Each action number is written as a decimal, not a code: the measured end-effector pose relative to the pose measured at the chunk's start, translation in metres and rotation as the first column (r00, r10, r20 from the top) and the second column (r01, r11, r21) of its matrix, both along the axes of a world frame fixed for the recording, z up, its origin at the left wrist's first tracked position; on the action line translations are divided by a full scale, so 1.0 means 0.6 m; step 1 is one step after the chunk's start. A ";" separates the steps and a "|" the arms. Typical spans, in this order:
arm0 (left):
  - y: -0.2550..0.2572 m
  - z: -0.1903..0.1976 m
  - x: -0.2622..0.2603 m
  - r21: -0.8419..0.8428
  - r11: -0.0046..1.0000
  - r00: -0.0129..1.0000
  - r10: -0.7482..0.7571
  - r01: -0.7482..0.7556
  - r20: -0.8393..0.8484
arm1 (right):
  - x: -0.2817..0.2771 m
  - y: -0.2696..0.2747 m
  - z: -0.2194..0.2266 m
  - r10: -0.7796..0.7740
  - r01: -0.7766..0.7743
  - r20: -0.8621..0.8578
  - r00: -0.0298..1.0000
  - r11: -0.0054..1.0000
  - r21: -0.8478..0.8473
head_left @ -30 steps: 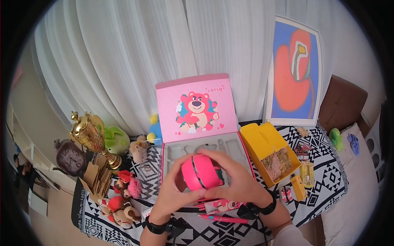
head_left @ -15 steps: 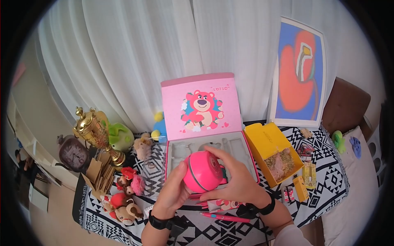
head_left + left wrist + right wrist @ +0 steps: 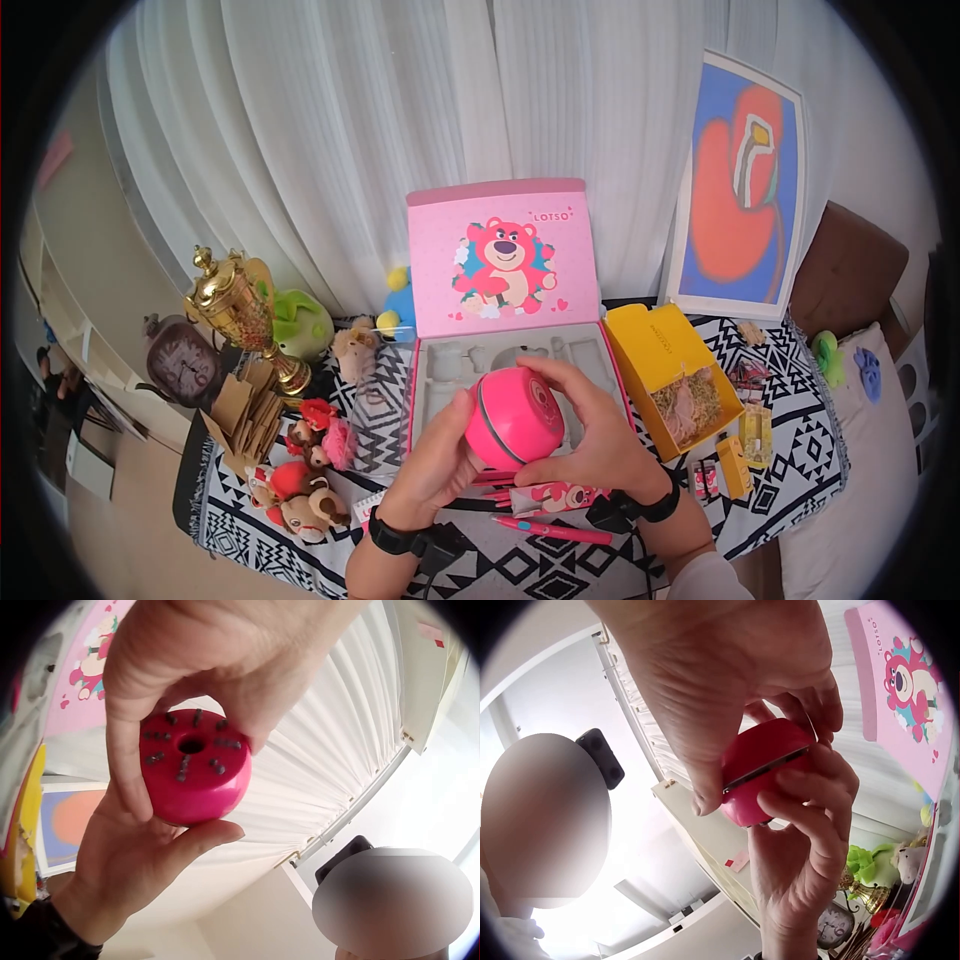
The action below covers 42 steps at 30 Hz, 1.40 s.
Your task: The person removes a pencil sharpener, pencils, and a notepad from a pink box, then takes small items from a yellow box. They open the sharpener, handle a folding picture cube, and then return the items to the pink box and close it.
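Observation:
Both hands hold a round, hot-pink mini desk vacuum (image 3: 512, 428) in front of the open pink box (image 3: 502, 262). A dark band runs round its middle, and it is tilted with its printed top facing up and right. My left hand (image 3: 432, 468) grips its left side, thumb along the shell. On the other side my right hand (image 3: 592, 432) curls its fingers and thumb round it. In the left wrist view the vacuum's underside (image 3: 166, 769) shows a central hole ringed by dark bristle tufts. The right wrist view shows the left fingers (image 3: 814, 787) bent against the shell.
A grey moulded tray (image 3: 447, 362) fills the box. Nearer me lie a bear-printed pouch (image 3: 560, 498) and a pink pen (image 3: 552, 529). A yellow box (image 3: 655, 345) stands to the right; a gold trophy (image 3: 240, 310) and plush toys (image 3: 300, 500) are on the left.
The vacuum has been turned in the hands, so its printed top now shows. The right fingers shifted over its far side to the right, while the whole head view slid slightly.

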<state>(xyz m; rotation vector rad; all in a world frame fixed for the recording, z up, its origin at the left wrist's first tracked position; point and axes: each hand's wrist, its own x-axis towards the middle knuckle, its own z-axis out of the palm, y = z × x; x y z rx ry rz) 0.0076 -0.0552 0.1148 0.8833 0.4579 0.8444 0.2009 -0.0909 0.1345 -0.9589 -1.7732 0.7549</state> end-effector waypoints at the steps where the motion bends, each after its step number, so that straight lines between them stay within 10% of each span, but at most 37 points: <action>1: -0.001 -0.001 0.000 0.080 0.997 1.000 0.013 -0.013 -0.009 | 0.000 0.000 -0.002 0.000 0.000 -0.020 1.000 1.000 -0.019; 11: -0.003 -0.001 -0.005 -0.017 1.000 1.000 0.017 -0.017 0.013 | -0.001 0.001 -0.007 0.026 -0.028 -0.102 0.994 0.999 -0.016; 23: -0.011 0.004 -0.009 0.346 0.929 0.978 0.180 -0.134 -0.106 | 0.007 0.004 0.001 0.114 -0.115 -0.092 0.989 0.993 -0.008; 34: -0.007 0.008 -0.010 -0.047 0.994 0.991 0.094 -0.098 -0.093 | 0.011 -0.001 0.019 0.195 -0.198 -0.082 0.977 0.980 -0.025; 42: -0.023 0.008 -0.002 0.118 0.983 0.981 0.156 -0.142 -0.114 | 0.016 -0.002 0.019 0.203 -0.203 -0.049 0.978 0.979 0.001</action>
